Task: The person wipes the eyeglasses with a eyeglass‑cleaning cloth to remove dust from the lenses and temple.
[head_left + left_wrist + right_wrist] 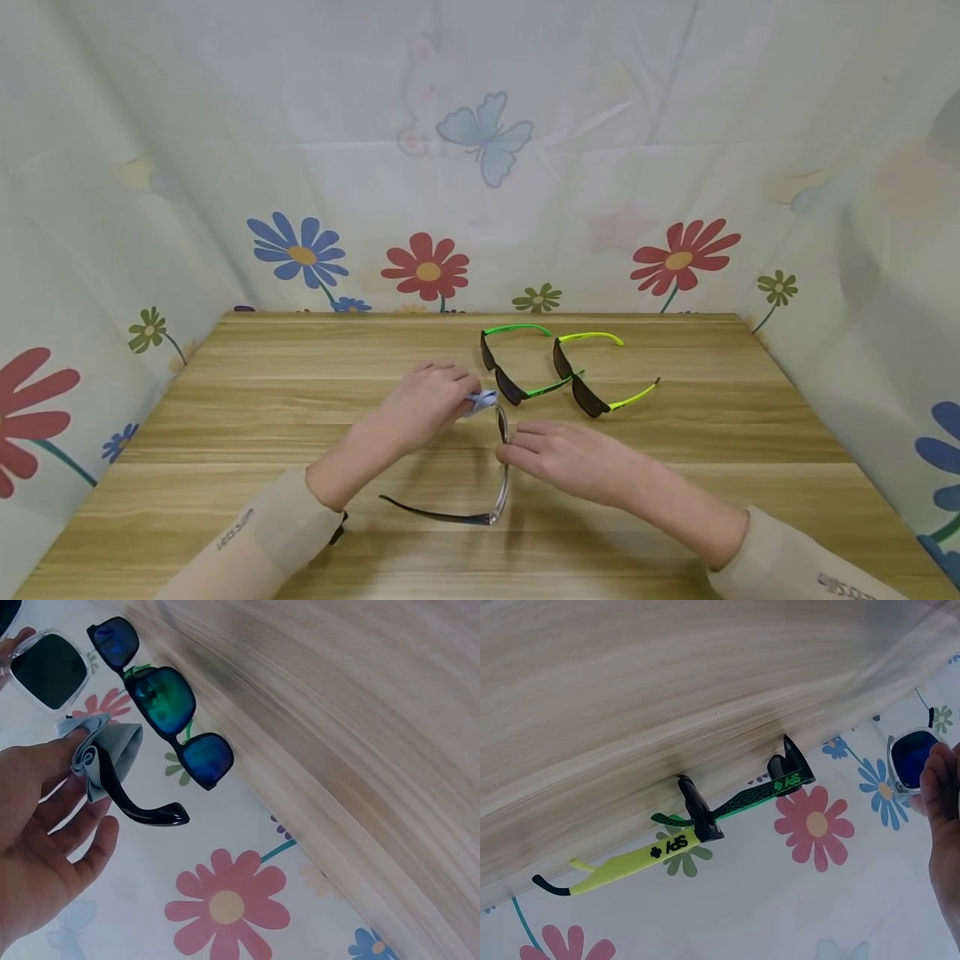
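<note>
Sunglasses with a clear frame point(498, 502) and dark lenses are held above the wooden table by both hands. My left hand point(423, 402) pinches a folded light-blue cloth point(482, 402) around one of their arms. In the left wrist view the black arm tip point(146, 814) sticks out below the cloth point(120, 746). With thumb and fingers, my right hand point(566, 458) grips the frame near its middle. The right wrist view shows a blue-tinted lens point(911, 759) beside the right fingers. The other arm point(442, 514) extends leftward, unfolded.
Two more pairs lie unfolded behind the hands on the table point(300, 375): sunglasses with green arms point(510, 387) and, right of them, sunglasses with yellow arms point(589, 400). A flower-printed curtain point(360, 200) encloses the table's back and sides.
</note>
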A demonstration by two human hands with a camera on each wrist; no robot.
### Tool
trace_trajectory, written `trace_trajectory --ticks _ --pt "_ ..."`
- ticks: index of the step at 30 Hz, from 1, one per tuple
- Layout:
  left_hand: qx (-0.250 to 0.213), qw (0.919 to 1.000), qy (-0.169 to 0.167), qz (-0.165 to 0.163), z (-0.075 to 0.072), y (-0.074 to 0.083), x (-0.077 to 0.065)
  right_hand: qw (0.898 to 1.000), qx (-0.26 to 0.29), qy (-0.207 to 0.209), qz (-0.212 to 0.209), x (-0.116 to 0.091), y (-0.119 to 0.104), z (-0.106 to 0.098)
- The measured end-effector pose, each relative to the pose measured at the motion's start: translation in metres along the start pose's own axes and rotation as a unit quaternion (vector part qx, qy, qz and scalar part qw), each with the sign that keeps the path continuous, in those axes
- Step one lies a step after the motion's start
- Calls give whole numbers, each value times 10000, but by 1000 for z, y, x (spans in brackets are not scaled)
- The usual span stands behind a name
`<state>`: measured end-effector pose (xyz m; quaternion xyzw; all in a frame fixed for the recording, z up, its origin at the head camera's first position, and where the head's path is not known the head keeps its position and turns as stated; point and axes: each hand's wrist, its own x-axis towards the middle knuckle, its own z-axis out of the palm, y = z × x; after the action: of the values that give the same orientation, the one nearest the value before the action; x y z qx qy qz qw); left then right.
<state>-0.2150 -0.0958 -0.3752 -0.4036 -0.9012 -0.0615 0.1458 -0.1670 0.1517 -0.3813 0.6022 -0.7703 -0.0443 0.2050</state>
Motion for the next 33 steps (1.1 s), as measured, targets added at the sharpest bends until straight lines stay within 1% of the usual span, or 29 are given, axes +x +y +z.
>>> trace_trajectory --ticks 6,10,18,28,33 --pt "-42 9997 -180 -169 0 -2 -2 10000 78 -2 10 -1 2 -2" --pt "-52 9994 -226 -250 0 -5 -4 10000 64 51 -11 -3 4 -2" --pt "-106 9991 -240 -331 0 -11 -8 10000 74 50 22 -6 6 -3" --pt "-253 9982 -275 -461 1 -20 -14 10000 -62 57 45 -10 9 -5" --pt "-342 9975 -251 -564 3 -27 -19 9998 -128 62 102 -12 10 -6"
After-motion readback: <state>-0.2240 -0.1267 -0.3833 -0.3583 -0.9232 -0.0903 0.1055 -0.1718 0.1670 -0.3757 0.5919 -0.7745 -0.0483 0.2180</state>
